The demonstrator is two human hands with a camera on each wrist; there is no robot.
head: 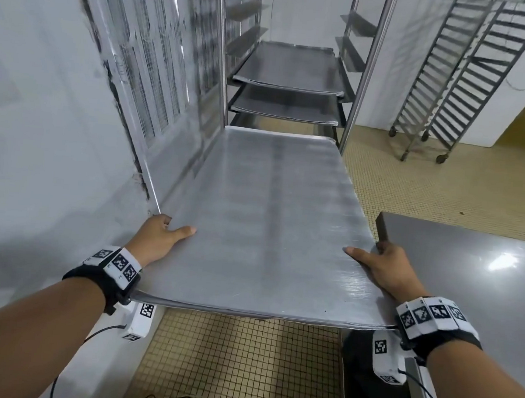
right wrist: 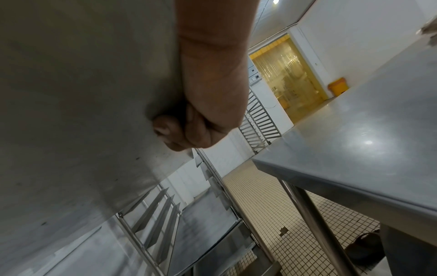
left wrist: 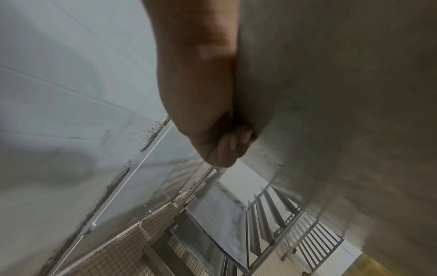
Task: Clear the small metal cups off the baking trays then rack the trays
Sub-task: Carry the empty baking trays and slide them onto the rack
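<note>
my head camera looks forward and down over the baking tray (head: pixel 262 224) toward the tray rack (head: pixel 291 74). each wrist camera sits close under that tray, facing along its underside (left wrist: pixel 331 93) (right wrist: pixel 82 93) at the same rack (left wrist: pixel 272 214) (right wrist: pixel 165 214); the right one also catches the steel table (right wrist: pixel 366 140).

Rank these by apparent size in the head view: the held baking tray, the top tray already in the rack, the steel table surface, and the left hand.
1. Held baking tray, largest, though it is nearest the camera.
2. Steel table, cut off by the frame edge, so its rank is unsure.
3. Top racked tray, shrunk by distance.
4. Left hand, smallest.
</note>
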